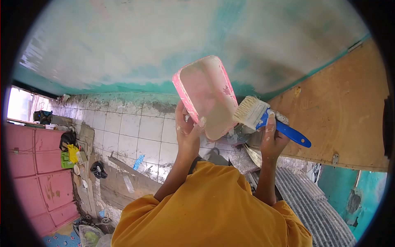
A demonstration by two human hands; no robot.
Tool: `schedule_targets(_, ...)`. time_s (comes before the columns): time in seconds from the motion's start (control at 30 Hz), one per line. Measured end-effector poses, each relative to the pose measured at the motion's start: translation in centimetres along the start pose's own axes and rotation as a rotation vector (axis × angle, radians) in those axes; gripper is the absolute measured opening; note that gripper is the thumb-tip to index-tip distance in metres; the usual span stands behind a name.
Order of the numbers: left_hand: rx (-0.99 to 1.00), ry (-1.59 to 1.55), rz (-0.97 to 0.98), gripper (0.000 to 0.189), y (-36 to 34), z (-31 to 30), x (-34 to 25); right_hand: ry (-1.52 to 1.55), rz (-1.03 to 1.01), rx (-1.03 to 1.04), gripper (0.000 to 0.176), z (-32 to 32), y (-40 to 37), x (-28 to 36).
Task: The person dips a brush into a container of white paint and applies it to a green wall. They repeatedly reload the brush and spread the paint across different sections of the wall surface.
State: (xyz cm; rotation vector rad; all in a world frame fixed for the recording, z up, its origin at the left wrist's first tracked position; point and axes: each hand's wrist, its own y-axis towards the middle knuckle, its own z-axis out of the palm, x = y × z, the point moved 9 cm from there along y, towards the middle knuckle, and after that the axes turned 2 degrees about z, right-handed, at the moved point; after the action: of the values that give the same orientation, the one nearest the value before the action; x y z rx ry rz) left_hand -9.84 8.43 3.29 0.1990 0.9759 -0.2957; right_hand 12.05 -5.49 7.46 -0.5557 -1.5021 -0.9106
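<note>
A pink rectangular tub, smeared with whitish paint and tilted, is held up in front of the wall. My left hand grips its lower left side, with the thumb over the rim. My right hand is closed around the blue handle of a wide paintbrush. The pale bristles point left and are close to the tub's right edge; whether they touch it I cannot tell. Behind the tub, the wall shows whitish patches over turquoise.
A wooden panel stands at the right. Corrugated sheets lie at the lower right. White tiles line the wall's foot. Boards, bags and scraps lie at the left beside a pink panelled surface.
</note>
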Motion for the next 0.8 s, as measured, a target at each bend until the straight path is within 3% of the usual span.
schedule_targets(0.03,-0.012,-0.004,-0.004,0.088,0.4,-0.7,-0.7,-0.001,-0.007,0.006,0.019,1.0,0.1,-0.3)
schedule_targets(0.1,-0.019,-0.013,0.002,0.088,1.4,-2.0,-2.0,0.288,0.185,-0.131,0.023,2.2,0.6,-2.7)
schedule_targets(0.17,-0.031,-0.033,-0.009,0.088,2.5,-3.3,-2.9,0.463,0.184,-0.072,0.031,4.5,0.8,-4.6)
schedule_targets(0.27,-0.030,0.003,0.023,0.088,4.5,-5.4,-4.8,0.810,0.411,0.040,0.040,9.4,-0.7,-7.7)
schedule_targets(0.37,-0.048,-0.001,0.061,0.088,6.5,-8.7,-7.6,1.060,0.461,0.146,0.039,16.0,-1.8,-7.4)
schedule_targets(0.57,-0.049,0.016,0.123,0.088,10.3,-14.5,-11.8,0.934,0.502,0.111,0.030,25.7,-2.2,-6.8)
schedule_targets(0.63,-0.048,0.032,0.159,0.088,11.3,-15.9,-13.4,0.538,0.159,0.073,0.022,26.2,-1.8,-4.7)
schedule_targets(0.67,-0.040,0.046,0.190,0.089,11.6,-16.5,-14.2,0.539,0.163,0.077,0.022,27.1,-2.0,-4.4)
schedule_targets(0.73,-0.033,0.060,0.214,0.089,12.0,-17.3,-14.4,0.089,-0.064,0.172,0.013,28.8,-2.4,-0.8)
schedule_targets(0.8,-0.017,0.066,0.245,0.090,12.3,-18.1,-15.2,-0.013,-0.144,0.257,0.012,32.1,-3.1,2.4)
